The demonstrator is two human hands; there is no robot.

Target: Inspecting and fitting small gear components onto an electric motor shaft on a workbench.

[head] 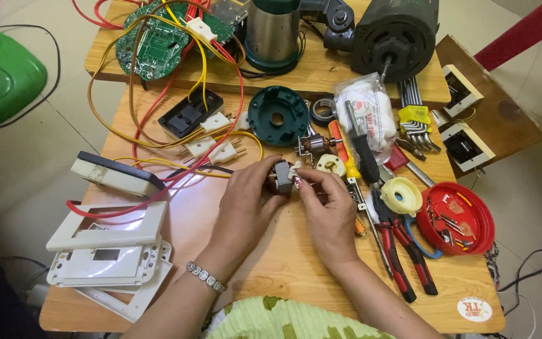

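Both my hands meet over the middle of a wooden table. My left hand, with a bracelet at the wrist, grips a small grey metal motor part from the left. My right hand pinches the same part from the right with thumb and forefinger; the nails are painted. Just beyond the part lie a small copper-wound armature and a cream plastic gear.
Red and yellow wires with white plugs sprawl left. White switch plates lie front left. A dark green round housing, red-handled pliers, a red lid of screws, hex keys and a black motor surround.
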